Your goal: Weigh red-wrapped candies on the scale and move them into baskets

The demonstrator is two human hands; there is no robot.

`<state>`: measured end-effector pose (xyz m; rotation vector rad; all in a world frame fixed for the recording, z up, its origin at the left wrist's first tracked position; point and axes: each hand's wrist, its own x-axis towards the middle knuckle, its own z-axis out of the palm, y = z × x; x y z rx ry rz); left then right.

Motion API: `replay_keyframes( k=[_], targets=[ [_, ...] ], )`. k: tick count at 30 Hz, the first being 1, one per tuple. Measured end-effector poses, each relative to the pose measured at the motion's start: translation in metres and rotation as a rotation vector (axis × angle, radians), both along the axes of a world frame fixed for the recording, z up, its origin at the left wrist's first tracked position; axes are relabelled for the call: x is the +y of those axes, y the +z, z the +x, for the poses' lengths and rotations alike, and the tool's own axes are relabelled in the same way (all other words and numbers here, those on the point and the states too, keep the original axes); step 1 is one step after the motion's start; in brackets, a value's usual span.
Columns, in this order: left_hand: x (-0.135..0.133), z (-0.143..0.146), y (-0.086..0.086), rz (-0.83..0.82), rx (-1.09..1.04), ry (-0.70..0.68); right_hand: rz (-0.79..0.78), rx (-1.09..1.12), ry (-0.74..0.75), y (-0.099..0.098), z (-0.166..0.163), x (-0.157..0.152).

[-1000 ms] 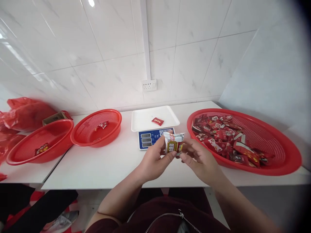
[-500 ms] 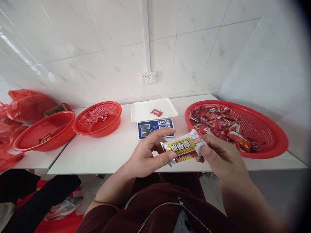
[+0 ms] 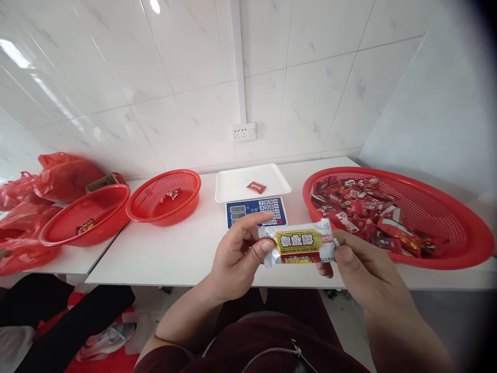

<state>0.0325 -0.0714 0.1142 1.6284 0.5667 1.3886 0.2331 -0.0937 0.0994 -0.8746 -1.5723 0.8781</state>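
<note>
A silvery snack packet (image 3: 298, 244) with a yellow-red label stretches level between left hand (image 3: 236, 256) and right hand (image 3: 359, 264), each pinching one end.

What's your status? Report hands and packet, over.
Left hand and right hand pinching the snack packet by its ends. Packet level, label up, over the table edge. Scale and large red basket just beyond.
</note>
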Motion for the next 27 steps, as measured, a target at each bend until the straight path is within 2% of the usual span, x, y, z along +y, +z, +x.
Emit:
replay_keyframes(
  k=[2, 7, 12, 18, 23, 27],
  targets=[
    [0.006, 0.0, -0.002, 0.005, -0.018, 0.009, 0.007, -0.037, -0.039, -0.002, -0.003, 0.006],
    [0.028, 0.003, -0.013, 0.028, -0.104, 0.099, 0.025, -0.036, -0.25, -0.009, -0.011, 0.023],
    [0.052, 0.006, -0.025, -0.07, -0.16, 0.107, -0.024, -0.038, -0.307, -0.011, -0.018, 0.042],
    [0.08, -0.003, -0.033, -0.24, -0.2, 0.039, -0.113, -0.088, -0.264, -0.011, -0.023, 0.071],
    [0.097, -0.014, -0.035, -0.307, -0.121, 0.025, -0.151, -0.01, -0.138, -0.018, -0.028, 0.101],
    [0.108, -0.018, -0.035, -0.309, -0.119, 0.04, -0.18, 0.035, -0.198, -0.024, -0.033, 0.118]
  ],
)
